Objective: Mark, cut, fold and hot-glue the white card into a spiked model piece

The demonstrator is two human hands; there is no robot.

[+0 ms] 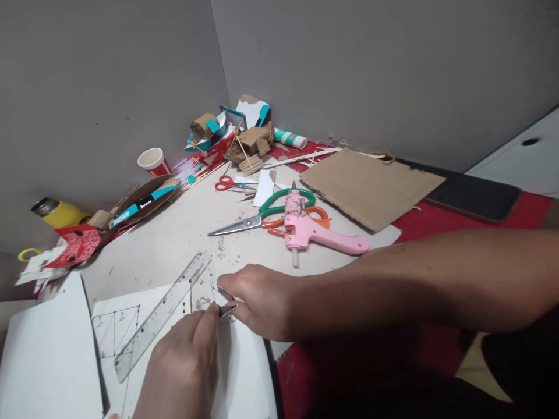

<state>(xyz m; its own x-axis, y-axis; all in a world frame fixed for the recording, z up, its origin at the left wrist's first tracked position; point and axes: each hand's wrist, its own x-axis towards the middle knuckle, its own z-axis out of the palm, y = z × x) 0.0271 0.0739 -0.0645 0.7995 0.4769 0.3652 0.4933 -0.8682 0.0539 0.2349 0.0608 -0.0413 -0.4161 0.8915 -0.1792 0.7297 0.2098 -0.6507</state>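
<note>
Small white card piece, roughly triangular, sits at the near edge of the worktop, pinched between both hands. Right hand comes in from the right, thumb and forefinger closed on the piece's upper edge. Left hand comes from below, fingers narrowed onto what looks like a small blade at the piece's lower corner; too small to be sure it is a blade.

Just left of the piece: clear ruler lying diagonally across a white sheet that carries pencilled truss-like line work. Another white sheet sits further left.

Progress, judging by layout: drawing is marked out, at least one piece is already free of the sheet, most of the drawn pattern looks uncut. Trimming stage, early to mid.

Further out: pink glue gun and green-handled scissors mid-worktop, touching each other. Small red scissors behind them. Brown cardboard sheet to the right, dark phone beyond it. Back corner: pile of cardboard scraps, glue bottle, paper cup. Yellow flask far left.
</note>
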